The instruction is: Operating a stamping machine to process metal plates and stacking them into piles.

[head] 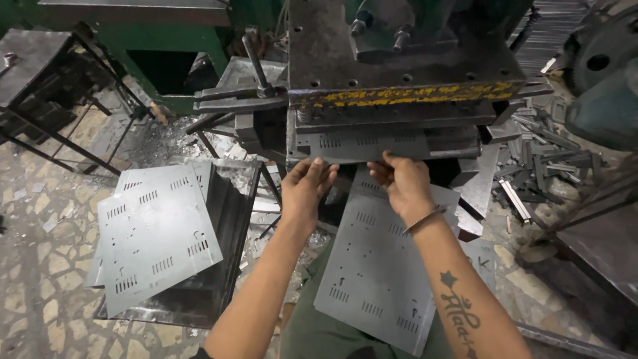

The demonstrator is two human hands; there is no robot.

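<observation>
The flat grey perforated steel sheet [362, 143] lies long axis crosswise in the press die [399, 100]; left hand [307, 186] and right hand [402, 183] pinch its near edge, equally close.

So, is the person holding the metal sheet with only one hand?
No, both the left hand and the right hand grip the metal sheet at the press.
</observation>
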